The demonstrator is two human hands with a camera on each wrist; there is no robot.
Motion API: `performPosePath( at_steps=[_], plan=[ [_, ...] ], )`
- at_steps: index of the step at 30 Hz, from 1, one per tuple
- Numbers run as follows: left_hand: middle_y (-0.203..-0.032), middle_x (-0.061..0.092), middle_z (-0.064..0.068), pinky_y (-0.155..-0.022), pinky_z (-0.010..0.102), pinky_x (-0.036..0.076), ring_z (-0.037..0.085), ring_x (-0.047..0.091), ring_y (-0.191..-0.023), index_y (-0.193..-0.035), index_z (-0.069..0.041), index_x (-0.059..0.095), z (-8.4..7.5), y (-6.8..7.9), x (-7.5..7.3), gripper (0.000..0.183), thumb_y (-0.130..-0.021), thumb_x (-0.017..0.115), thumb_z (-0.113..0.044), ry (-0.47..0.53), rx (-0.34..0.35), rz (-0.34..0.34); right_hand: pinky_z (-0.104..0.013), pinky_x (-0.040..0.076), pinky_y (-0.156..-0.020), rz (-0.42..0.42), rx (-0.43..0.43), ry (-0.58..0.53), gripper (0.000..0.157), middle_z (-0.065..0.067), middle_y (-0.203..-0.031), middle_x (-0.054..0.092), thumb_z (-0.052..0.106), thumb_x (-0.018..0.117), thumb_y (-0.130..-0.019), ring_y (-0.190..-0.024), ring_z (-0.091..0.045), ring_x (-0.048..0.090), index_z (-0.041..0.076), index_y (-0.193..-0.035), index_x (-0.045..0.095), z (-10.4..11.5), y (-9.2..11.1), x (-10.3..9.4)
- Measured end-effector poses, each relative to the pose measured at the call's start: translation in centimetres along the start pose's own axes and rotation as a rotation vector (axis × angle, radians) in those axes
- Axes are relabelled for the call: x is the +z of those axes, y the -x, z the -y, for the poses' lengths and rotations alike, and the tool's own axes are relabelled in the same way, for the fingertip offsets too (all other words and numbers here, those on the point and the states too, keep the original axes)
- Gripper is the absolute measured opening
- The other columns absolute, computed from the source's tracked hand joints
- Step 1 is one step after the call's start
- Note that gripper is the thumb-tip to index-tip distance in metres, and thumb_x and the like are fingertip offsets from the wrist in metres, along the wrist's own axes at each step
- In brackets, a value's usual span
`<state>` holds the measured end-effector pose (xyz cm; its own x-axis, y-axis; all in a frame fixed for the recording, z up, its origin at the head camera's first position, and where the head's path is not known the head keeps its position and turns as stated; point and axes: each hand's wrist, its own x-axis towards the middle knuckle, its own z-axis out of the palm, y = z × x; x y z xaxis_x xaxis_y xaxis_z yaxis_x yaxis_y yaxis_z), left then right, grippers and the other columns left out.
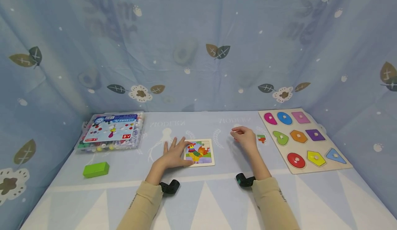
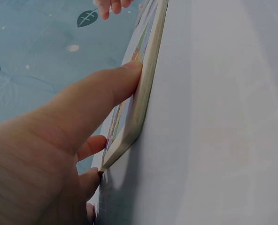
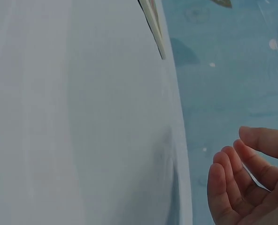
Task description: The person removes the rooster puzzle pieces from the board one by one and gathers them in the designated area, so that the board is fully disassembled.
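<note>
Far left, I'm seeing a clear plastic box of colourful small parts [image 1: 110,130] sitting behind a bright green rectangular block [image 1: 96,170]. The left hand [image 1: 173,156] is spreading its fingers, thumb pressing the rim of a square wood-framed rooster puzzle [image 1: 201,154], which is lying mid-way across the pale blue patterned table [image 1: 223,175]. The right hand [image 1: 246,140] is hovering, fingers loosely bent. Beside it I'm noting a small green-and-red piece [image 1: 262,139], then a wooden board with nine coloured shapes [image 1: 302,148].
</note>
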<state>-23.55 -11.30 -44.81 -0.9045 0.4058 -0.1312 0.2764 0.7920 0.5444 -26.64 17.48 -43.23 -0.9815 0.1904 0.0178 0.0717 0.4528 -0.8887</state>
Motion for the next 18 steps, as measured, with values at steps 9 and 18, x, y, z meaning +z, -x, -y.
performPosePath(
  at_steps=[9, 18],
  plan=[
    [-0.153, 0.016, 0.014, -0.104, 0.06, -0.012, 0.039, 0.001, -0.14, -0.14, -0.013, 0.037, 0.0, 0.2, -0.1, 0.081, -0.074, 0.072, -0.044, 0.003, -0.004, 0.004, -0.02, 0.048, -0.059, 0.034, -0.001, -0.006, 0.024, -0.01, -0.084, 0.064, 0.017, 0.067, -0.083, -0.068, -0.018, 0.062, 0.002, -0.101, 0.068, 0.9, 0.3, 2.1],
    [-0.154, 0.015, 0.012, -0.104, 0.059, -0.014, 0.037, -0.001, -0.14, -0.141, -0.015, 0.036, 0.0, 0.1, -0.1, 0.081, -0.075, 0.071, -0.045, 0.009, -0.012, 0.013, -0.021, 0.047, -0.058, 0.069, -0.012, -0.002, 0.021, -0.009, -0.082, 0.064, 0.016, 0.068, -0.082, -0.064, -0.015, 0.059, 0.002, -0.098, 0.069, 1.9, 0.8, 3.9]
  ],
)
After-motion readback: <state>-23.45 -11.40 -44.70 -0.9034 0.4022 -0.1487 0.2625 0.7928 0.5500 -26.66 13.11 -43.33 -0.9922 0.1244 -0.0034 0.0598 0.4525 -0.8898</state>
